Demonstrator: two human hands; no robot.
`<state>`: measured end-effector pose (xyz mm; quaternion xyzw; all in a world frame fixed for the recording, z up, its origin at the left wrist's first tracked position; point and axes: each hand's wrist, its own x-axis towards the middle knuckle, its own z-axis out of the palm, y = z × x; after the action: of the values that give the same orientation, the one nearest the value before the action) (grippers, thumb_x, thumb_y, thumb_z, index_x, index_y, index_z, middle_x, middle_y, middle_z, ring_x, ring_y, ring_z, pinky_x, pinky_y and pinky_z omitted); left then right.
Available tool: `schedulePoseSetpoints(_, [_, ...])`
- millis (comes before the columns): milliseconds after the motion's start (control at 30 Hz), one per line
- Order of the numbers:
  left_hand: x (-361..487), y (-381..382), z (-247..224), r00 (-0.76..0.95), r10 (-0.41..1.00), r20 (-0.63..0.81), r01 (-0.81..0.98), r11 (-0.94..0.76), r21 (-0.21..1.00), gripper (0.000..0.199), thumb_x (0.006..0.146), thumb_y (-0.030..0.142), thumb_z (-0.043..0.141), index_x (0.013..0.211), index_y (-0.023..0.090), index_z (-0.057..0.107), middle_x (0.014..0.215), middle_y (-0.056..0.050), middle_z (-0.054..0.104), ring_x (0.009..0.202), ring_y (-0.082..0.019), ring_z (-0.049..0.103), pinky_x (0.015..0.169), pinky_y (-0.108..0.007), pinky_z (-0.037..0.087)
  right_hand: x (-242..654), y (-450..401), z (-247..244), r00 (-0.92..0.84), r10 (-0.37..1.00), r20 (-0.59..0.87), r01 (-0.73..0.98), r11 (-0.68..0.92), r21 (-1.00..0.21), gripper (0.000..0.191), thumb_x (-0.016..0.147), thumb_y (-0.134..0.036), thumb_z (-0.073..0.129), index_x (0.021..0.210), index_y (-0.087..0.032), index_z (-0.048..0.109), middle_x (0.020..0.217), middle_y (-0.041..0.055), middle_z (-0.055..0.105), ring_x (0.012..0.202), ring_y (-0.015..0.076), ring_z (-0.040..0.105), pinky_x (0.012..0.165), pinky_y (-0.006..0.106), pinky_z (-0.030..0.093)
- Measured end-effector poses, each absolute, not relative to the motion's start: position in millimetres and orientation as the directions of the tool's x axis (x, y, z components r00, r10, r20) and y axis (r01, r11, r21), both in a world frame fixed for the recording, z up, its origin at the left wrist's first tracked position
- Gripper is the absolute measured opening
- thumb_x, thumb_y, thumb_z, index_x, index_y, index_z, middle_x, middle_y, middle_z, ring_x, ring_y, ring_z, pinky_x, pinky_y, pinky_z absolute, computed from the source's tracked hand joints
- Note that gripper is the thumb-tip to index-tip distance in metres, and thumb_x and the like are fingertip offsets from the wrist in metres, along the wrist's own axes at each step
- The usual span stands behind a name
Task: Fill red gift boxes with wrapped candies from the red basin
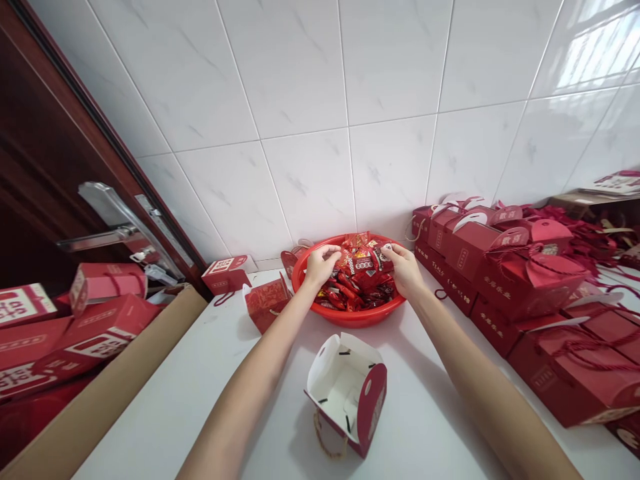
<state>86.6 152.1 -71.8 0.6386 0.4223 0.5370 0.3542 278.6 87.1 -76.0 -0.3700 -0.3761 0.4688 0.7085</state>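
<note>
On the white bench (pixel 165 400), up near the tiled wall (pixel 305 80), sits a round red basin (pixel 357 319) w/ a heap of shiny red packets (pixel 347 290) in it. Both arms reach fwd to it. R hand (pixel 406 272) is at the basin's R side, thumb & fingers clamped on the edge of a dark red packet (pixel 384 259) w/ a white patch, on top of the heap. L hand (pixel 323 263) is over the L side, thumb & fingertips close together at the packets; can't tell if they grip one.

Nearer the person, betw. the forearms, an open box (pixel 340 380) stands just in front of the basin, flaps up, white inside showing, dk red outside, twine handle (pixel 318 433) hanging at its front L.

L of the basin: a patterned red box (pixel 265 303) just beside it, & a smaller red box (pixel 227 273) farther off by the door (pixel 45 100). Far L, a cardboard carton (pixel 150 353) w/ more red boxes (pixel 95 333). R side: closed red gift boxes (pixel 500 280) stacked in rows, some w/ red cord handles, gold lettering on several.
</note>
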Motion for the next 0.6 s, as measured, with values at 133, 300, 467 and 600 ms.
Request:
schedulePoseSetpoints(133, [86, 152, -73, -0.08, 0.947, 0.312, 0.26, -0.282, 0.923, 0.014, 0.072, 0.008, 0.064, 0.075, 0.018, 0.074, 0.085, -0.005, 0.077, 0.085, -0.021, 0.071, 0.088, -0.036, 0.055, 280, 91, -81, 0.327, 0.92, 0.215, -0.301, 0.318, -0.899, 0.035, 0.057, -0.047, 0.08, 0.063, -0.023, 0.054, 0.064, -0.0033, 0.057, 0.064, 0.0151, 0.052, 0.062, 0.028, 0.041])
schedulePoseSetpoints(300, [84, 152, -69, -0.17, 0.947, 0.272, 0.226, -0.231, 0.946, 0.024, 0.067, 0.003, 0.057, 0.074, 0.019, 0.073, 0.086, -0.005, 0.078, 0.09, -0.021, 0.071, 0.09, -0.034, 0.054, 281, 91, -83, 0.371, 0.895, 0.247, -0.25, 0.353, -0.901, 0.03, 0.062, -0.043, 0.073, 0.062, -0.023, 0.051, 0.062, -0.0043, 0.054, 0.064, 0.0144, 0.05, 0.063, 0.028, 0.04])
schedulePoseSetpoints(467, [70, 159, -67, -0.264, 0.932, 0.247, 0.173, -0.206, 0.963, 0.026, 0.065, 0.009, 0.052, 0.078, 0.017, 0.073, 0.092, -0.007, 0.077, 0.094, -0.021, 0.07, 0.088, -0.032, 0.053, 279, 89, -80, 0.379, 0.893, 0.241, -0.289, 0.362, -0.886, 0.027, 0.061, -0.04, 0.072, 0.062, -0.023, 0.052, 0.06, -0.0054, 0.051, 0.06, 0.0136, 0.048, 0.062, 0.028, 0.039])
schedulePoseSetpoints(600, [65, 161, -73, -0.269, 0.94, 0.209, 0.159, -0.171, 0.972, 0.018, 0.064, 0.015, 0.055, 0.072, 0.017, 0.072, 0.08, -0.006, 0.075, 0.08, -0.021, 0.069, 0.081, -0.032, 0.053, 280, 89, -81, 0.362, 0.902, 0.236, -0.296, 0.351, -0.888, 0.027, 0.061, -0.042, 0.073, 0.063, -0.024, 0.053, 0.06, -0.0051, 0.053, 0.06, 0.0139, 0.048, 0.062, 0.028, 0.041])
